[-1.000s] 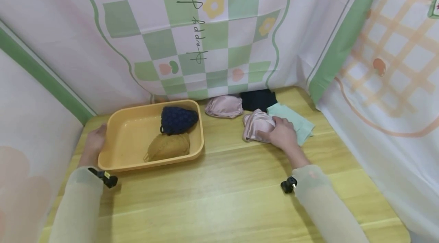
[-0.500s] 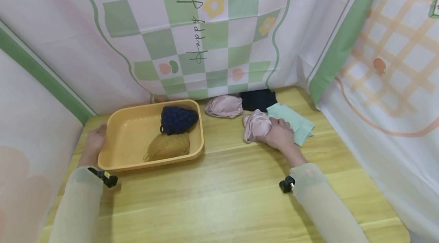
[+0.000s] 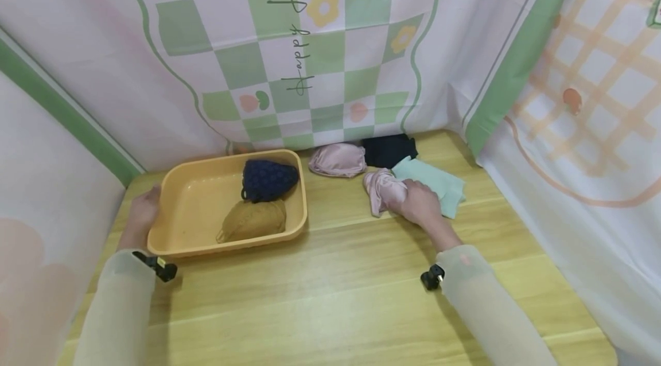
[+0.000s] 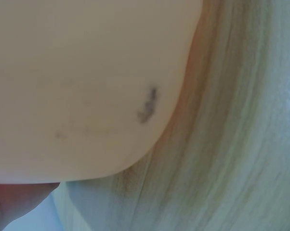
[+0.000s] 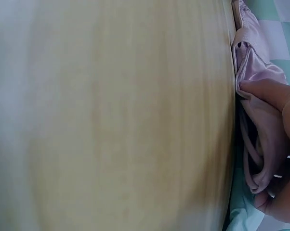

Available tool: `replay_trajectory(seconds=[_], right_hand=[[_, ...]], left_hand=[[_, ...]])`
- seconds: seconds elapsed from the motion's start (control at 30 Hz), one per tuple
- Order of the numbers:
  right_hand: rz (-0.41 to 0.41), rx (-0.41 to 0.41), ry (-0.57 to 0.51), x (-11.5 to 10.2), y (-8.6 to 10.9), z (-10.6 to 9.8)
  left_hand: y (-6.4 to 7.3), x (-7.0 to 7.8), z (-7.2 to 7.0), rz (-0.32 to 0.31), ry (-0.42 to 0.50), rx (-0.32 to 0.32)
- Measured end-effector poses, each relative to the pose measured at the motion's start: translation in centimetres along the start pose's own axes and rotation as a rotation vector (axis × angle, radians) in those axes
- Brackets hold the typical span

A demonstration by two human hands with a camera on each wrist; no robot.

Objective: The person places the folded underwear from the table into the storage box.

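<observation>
My right hand (image 3: 420, 205) grips a crumpled pink satin bra (image 3: 382, 189) at the table's right side. In the right wrist view, thumb and fingers hold the bra's folded cloth (image 5: 268, 118), and a strap loop hangs beside them. Beneath and beyond it lies a mint-green folded cloth (image 3: 439, 182). My left hand (image 3: 143, 211) touches the outer left side of a yellow plastic tray (image 3: 191, 199); its fingertips are largely hidden there. Inside the tray's right half are a folded navy bra (image 3: 268, 180) and a mustard folded bra (image 3: 254, 221).
A second pink folded bra (image 3: 338, 160) and a black folded cloth (image 3: 388, 150) lie at the back, against the checked curtain (image 3: 289, 67). White printed curtains enclose the wooden table (image 3: 320, 297) on its left, back and right.
My right hand has drawn the pink bra together, and it looks narrower and more twisted. The mint-green cloth has shifted slightly left. The left hand and tray stay in place.
</observation>
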State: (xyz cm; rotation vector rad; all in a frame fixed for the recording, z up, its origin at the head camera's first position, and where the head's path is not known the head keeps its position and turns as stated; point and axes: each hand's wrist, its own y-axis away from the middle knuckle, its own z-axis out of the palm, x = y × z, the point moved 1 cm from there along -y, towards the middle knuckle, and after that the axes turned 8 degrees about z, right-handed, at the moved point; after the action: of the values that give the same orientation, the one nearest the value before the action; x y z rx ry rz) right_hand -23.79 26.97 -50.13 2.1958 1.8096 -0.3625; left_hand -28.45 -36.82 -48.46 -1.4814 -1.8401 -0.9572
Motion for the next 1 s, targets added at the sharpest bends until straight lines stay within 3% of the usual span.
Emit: replay_trajectory(seconds=[0.63, 1.0], right_hand=[[-0.076, 0.08, -0.15, -0.16, -0.34, -0.11], [-0.061, 0.104, -0.26, -0.51, 0.04, -0.3]], left_hand=[[-0.19, 0.06, 0.0, 0.016, -0.055, 0.009], [-0.24, 0.01, -0.13, 0.007, -0.069, -0.009]])
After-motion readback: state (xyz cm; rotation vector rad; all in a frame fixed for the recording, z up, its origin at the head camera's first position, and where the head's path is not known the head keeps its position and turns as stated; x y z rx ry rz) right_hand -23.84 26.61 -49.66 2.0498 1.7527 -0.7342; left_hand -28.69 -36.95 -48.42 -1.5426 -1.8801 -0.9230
